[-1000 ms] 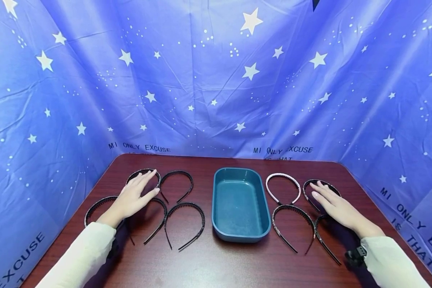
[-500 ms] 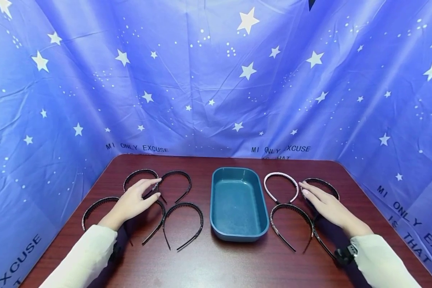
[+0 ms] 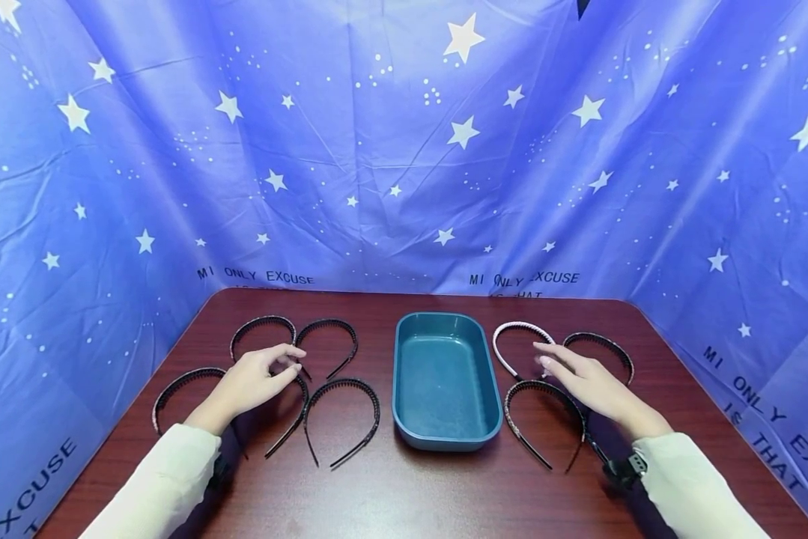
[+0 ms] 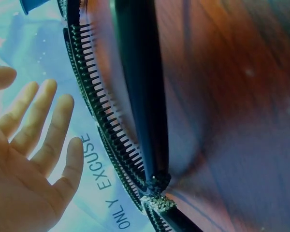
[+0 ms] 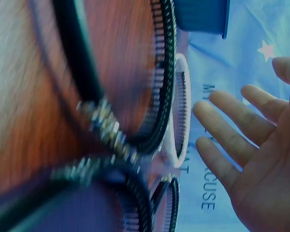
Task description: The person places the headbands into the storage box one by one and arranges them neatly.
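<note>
My left hand (image 3: 255,378) hovers over the left group of black toothed headbands, its fingers loosely bent and holding nothing. Below its fingertips lies a back headband (image 3: 336,322), and a front headband (image 3: 302,389) is partly hidden under the hand. The left wrist view shows that palm (image 4: 34,169) bare beside a toothed band (image 4: 104,104). Over the right group is my right hand (image 3: 592,385), fingers extended, fingertips overlapping the pale pink headband (image 3: 521,325). A black headband with a patterned outside (image 3: 541,385) lies just in front. The right palm (image 5: 261,150) holds nothing.
Between the two groups stands a deep teal plastic bin (image 3: 400,374) with nothing in it. Another black headband (image 3: 599,337) lies at the back right. The dark red-brown table (image 3: 437,494) is enclosed by a blue star-print cloth (image 3: 377,150).
My right hand has moved left, from over the back right headband to the pink one. The left hand has drawn slightly nearer, uncovering the back left headband, its fingers bending more.
</note>
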Action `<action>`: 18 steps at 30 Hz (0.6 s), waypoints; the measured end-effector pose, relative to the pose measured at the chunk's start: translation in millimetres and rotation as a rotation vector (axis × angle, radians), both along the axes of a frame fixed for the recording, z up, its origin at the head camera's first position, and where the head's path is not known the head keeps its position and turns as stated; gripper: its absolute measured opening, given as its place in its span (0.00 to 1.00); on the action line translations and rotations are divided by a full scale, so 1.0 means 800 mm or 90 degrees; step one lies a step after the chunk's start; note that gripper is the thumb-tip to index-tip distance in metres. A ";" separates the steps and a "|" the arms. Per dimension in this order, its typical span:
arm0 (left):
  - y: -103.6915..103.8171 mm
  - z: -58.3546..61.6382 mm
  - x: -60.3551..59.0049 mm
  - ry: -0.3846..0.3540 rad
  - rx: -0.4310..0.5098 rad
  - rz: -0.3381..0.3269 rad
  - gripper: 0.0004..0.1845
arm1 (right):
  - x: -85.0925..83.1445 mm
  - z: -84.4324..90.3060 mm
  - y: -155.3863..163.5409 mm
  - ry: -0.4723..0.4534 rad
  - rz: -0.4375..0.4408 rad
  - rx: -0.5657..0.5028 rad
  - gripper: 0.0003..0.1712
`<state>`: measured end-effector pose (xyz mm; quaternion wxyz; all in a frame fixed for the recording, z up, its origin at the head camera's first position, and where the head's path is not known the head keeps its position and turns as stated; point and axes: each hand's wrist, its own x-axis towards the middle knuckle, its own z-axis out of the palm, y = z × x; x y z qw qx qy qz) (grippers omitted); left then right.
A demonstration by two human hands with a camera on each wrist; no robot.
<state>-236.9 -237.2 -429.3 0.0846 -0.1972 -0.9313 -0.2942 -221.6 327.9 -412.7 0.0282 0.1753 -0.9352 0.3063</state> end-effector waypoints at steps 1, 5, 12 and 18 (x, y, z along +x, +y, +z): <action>0.000 0.000 0.000 -0.003 -0.006 0.000 0.11 | -0.001 -0.001 -0.003 -0.005 0.009 -0.008 0.26; -0.001 0.001 0.003 -0.019 -0.027 0.000 0.09 | -0.003 -0.001 -0.013 -0.031 0.033 -0.037 0.24; -0.003 -0.002 0.009 -0.043 -0.064 0.002 0.07 | -0.006 -0.001 -0.033 -0.073 0.073 -0.065 0.24; -0.004 -0.005 0.011 -0.049 -0.070 0.008 0.08 | -0.011 -0.004 -0.046 -0.108 0.068 -0.058 0.28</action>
